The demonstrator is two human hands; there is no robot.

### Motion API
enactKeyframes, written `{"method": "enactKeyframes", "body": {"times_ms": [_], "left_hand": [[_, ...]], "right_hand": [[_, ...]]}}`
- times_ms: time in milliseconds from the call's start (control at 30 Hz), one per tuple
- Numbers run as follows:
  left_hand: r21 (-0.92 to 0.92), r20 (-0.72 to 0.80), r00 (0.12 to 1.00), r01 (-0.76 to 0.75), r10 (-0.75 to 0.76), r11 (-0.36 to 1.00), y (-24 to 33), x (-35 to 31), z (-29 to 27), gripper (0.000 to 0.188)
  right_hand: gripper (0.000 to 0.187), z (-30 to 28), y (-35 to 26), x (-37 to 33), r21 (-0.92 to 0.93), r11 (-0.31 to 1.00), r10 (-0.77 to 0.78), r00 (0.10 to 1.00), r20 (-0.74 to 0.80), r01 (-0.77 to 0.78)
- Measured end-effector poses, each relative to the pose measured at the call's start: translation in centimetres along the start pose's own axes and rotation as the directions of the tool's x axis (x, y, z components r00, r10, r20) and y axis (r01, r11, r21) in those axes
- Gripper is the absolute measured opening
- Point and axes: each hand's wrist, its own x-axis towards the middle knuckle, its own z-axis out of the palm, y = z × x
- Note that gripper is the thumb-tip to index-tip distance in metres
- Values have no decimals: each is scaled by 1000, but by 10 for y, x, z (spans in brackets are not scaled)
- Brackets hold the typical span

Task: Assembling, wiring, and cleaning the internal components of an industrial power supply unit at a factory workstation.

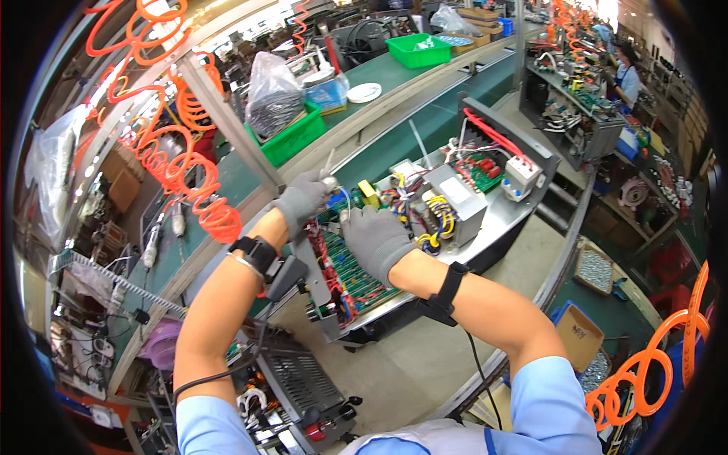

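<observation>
Both my hands wear grey gloves and work over an opened electrical unit with a metal chassis. My left hand is closed at the unit's left end on a thin white strip that looks like a cable tie, its end pointing up. A pale curved length runs from there toward my right hand, whose fingers are pinched at it, just above a green circuit board with red wires. Right of my hands sit a boxy grey module with yellow wires beside it and a white breaker with red cables. My fingertips partly hide what they grip.
Orange coiled hoses hang at the left; another orange coil is at lower right. Green bins stand beyond a metal rail. Another unit sits near me at lower left. Trays of screws lie right. A person is far right.
</observation>
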Motion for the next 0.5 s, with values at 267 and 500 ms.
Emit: {"method": "enactKeyframes", "body": {"times_ms": [267,500], "left_hand": [[81,-6,991,-130,131,988,66,7,25,11],[233,408,745,-644,528,729,94,54,109,26]], "right_hand": [[32,-94,118,-28,157,968,159,964,213,-195],[46,-77,183,-64,-456,854,411,861,300,-249]]}}
